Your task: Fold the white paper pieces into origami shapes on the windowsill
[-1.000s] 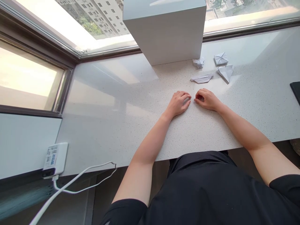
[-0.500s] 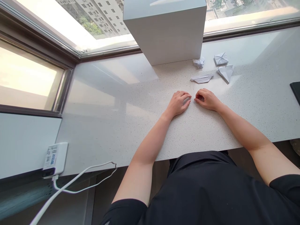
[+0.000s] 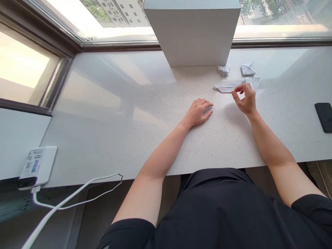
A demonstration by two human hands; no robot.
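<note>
My left hand [image 3: 199, 111] rests on the white speckled tabletop, fingers loosely curved and apart, holding nothing. Farther right, my right hand [image 3: 246, 98] is raised, its thumb and index finger pinched at the front edge of a long, boat-like piece of folded paper [image 3: 224, 89]. That paper still lies on the table. Behind my right fingers is a pointed folded paper [image 3: 255, 82], partly hidden by the hand. Beyond it lies a square folded paper [image 3: 248, 70] with creases meeting at its middle. A small crumpled-looking folded paper [image 3: 224, 70] sits left of that one.
A large white box [image 3: 197, 38] stands at the back against the window. A black phone [image 3: 324, 117] lies at the right. At the left corner of the tabletop [image 3: 109, 138] is a white device [image 3: 43, 166] with a white cable [image 3: 75, 193] hanging past the front edge.
My right hand has moved away from my left, up and to the right, to the long folded paper. My left hand has stayed in place. The view has shifted slightly, showing more of the phone.
</note>
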